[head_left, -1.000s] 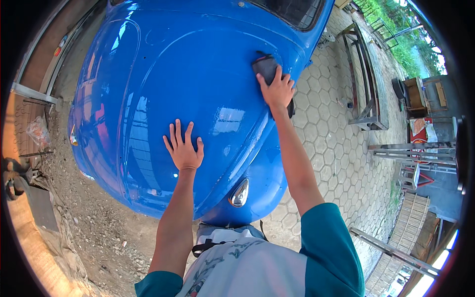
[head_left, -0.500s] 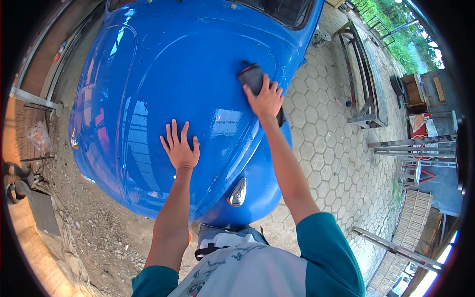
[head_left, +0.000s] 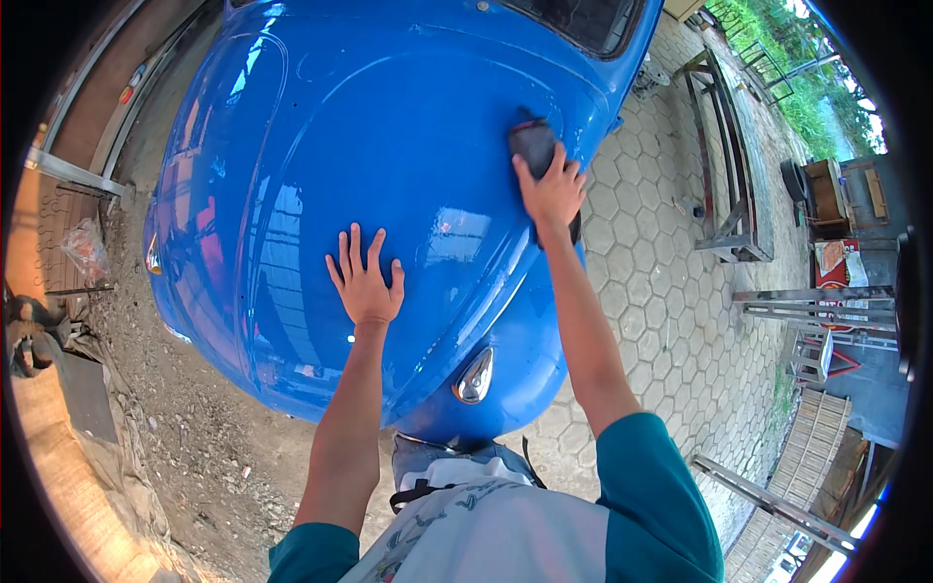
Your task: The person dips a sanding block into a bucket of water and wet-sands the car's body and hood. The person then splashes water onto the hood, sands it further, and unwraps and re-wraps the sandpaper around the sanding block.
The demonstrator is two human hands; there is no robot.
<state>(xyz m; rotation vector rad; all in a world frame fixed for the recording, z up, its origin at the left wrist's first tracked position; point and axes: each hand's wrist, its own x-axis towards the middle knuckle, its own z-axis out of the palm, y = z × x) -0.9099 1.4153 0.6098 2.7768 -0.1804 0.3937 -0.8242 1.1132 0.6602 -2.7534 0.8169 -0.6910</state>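
The glossy blue hood of a car [head_left: 389, 126] fills the middle of the head view, with reflections across its paint. My left hand [head_left: 366, 288] lies flat on the hood's near part, fingers spread and nothing in it. Farther up and to the right, my right hand [head_left: 554, 194] presses a dark grey, folded cloth-like pad [head_left: 532, 149] against the hood near its right edge. Part of this dark item also shows beside my right wrist. My palm hides the rest of it. A chrome-trimmed lamp [head_left: 474, 377] sits on the blue fender [head_left: 515, 394] below my right hand.
Hexagonal pavers [head_left: 641, 291] run along the car's right side. A wooden bench-like frame [head_left: 724, 165] stands there, with a tyre [head_left: 793, 181] farther right. Gravelly ground [head_left: 194, 437] lies to the left, near a hanging plastic bag [head_left: 86, 251]. The car's windshield [head_left: 588, 21] is at the top.
My right hand and the dark pad have slid slightly to the right on the hood. My left hand rests in about the same spot; the whole view has shifted a little.
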